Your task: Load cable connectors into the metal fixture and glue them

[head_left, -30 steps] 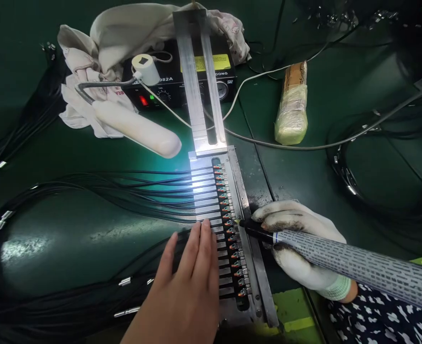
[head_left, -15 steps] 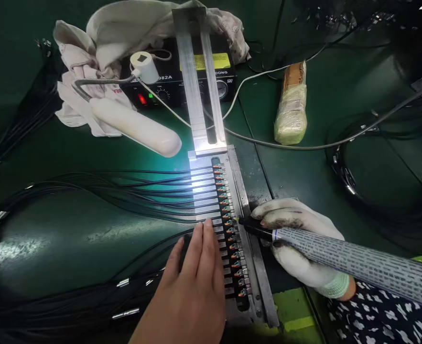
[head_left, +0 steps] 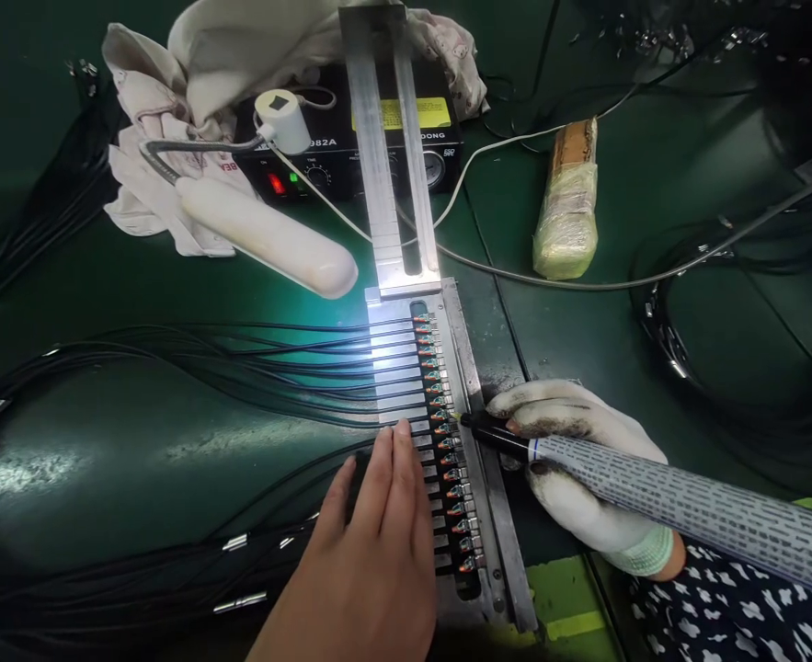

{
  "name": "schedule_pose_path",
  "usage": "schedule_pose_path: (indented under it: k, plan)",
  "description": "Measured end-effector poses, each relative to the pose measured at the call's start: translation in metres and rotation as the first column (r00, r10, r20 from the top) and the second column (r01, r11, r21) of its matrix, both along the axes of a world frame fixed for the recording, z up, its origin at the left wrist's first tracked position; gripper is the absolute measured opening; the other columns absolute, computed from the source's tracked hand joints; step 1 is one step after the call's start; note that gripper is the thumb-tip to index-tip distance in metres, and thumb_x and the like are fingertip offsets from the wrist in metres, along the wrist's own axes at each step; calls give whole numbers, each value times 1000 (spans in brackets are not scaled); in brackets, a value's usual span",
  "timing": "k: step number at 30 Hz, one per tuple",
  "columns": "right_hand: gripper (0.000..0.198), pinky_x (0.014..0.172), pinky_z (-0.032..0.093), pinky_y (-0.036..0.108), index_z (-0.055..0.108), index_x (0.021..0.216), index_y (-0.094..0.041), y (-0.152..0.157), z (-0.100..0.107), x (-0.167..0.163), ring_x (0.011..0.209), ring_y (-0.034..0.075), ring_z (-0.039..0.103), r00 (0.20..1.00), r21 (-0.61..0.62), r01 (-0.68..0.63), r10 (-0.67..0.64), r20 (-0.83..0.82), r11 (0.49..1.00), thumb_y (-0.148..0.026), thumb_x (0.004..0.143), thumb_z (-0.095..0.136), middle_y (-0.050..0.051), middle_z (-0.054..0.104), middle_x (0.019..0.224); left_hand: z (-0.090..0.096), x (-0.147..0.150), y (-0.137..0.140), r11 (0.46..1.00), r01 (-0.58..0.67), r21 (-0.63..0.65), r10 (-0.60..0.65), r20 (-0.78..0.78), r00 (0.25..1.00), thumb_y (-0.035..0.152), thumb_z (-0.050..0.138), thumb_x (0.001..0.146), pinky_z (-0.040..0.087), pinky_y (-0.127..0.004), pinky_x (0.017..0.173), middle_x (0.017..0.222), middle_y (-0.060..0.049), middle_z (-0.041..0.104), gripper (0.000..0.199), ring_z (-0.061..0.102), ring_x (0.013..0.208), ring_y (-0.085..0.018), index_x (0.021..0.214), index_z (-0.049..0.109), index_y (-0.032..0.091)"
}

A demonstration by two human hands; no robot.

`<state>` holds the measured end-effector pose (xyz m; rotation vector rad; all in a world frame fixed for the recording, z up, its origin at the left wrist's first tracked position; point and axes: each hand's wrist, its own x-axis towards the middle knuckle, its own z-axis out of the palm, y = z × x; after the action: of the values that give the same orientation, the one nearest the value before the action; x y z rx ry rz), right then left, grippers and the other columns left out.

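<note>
A metal jig [head_left: 459,354] holds a row of several small connectors [head_left: 440,401] on the ends of thin black cables [head_left: 295,372]. My bare left hand [head_left: 378,524] lies on the jig's left side, fingers stretched out, fingertips on the slotted edge where the cables enter. My right hand [head_left: 585,460], in a stained white glove, is closed round a dispensing syringe [head_left: 654,483] with a grey patterned barrel and black front. Its fine tip points left at a connector near the middle of the row; whether it touches cannot be made out.
A white lamp [head_left: 268,239] shines on the jig from above left. Behind stand a black control box [head_left: 340,170], a draped cloth [head_left: 240,55] and an upright metal bracket [head_left: 371,156]. A wrapped block [head_left: 566,216] and coiled cables [head_left: 668,340] lie to the right.
The whole view has shifted slightly. Both hands and the syringe keep nearly the same place against the jig.
</note>
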<state>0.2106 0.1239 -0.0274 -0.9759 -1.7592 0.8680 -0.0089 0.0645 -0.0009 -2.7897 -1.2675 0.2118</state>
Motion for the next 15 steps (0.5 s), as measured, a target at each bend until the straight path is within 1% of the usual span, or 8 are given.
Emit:
schedule_pose_path:
  k: [2, 6, 10, 12, 15]
  plan:
    - [22, 89, 55, 35, 66, 100, -16, -5, 1, 3, 98, 23, 66, 1000, 10, 5, -5, -16, 1000, -19, 79, 71, 8, 69, 105, 0, 0, -1, 1000, -2, -1, 2, -1, 1000, 32, 37, 92, 41, -45, 101, 145, -22, 48, 54, 41, 136, -36, 134, 54, 2]
    - [26, 87, 55, 40, 66, 105, -16, -16, 4, 7, 100, 26, 64, 997, 23, 40, -38, -69, 999, -25, 81, 71, 9, 67, 107, -1, 1, -3, 999, -2, -41, 1, -12, 1000, 32, 39, 91, 42, -48, 103, 148, -22, 45, 56, 38, 139, -37, 137, 51, 2]
    - [23, 85, 57, 36, 66, 101, -16, -19, 5, 6, 98, 24, 66, 1000, -26, 4, -4, 18, 1000, -24, 80, 72, 8, 68, 105, -3, 1, -4, 999, -8, -53, 7, -16, 1000, 31, 42, 89, 42, -49, 103, 148, -24, 44, 58, 37, 139, -38, 137, 49, 0]
    - [22, 88, 56, 33, 66, 100, -16, -17, 5, 4, 98, 22, 66, 998, -25, -11, 13, 56, 1000, -23, 79, 72, 8, 68, 105, -3, 0, -4, 999, -6, -51, 5, -17, 1000, 31, 43, 89, 41, -49, 104, 148, -24, 44, 58, 36, 140, -38, 137, 50, 0]
    - [22, 90, 56, 33, 66, 101, -16, -15, 3, 3, 99, 22, 66, 998, -21, -13, 14, 61, 1000, -24, 80, 71, 8, 68, 105, -3, 0, -3, 999, -4, -45, 3, -19, 1000, 32, 44, 88, 40, -49, 104, 148, -23, 44, 58, 36, 140, -38, 137, 50, 1]
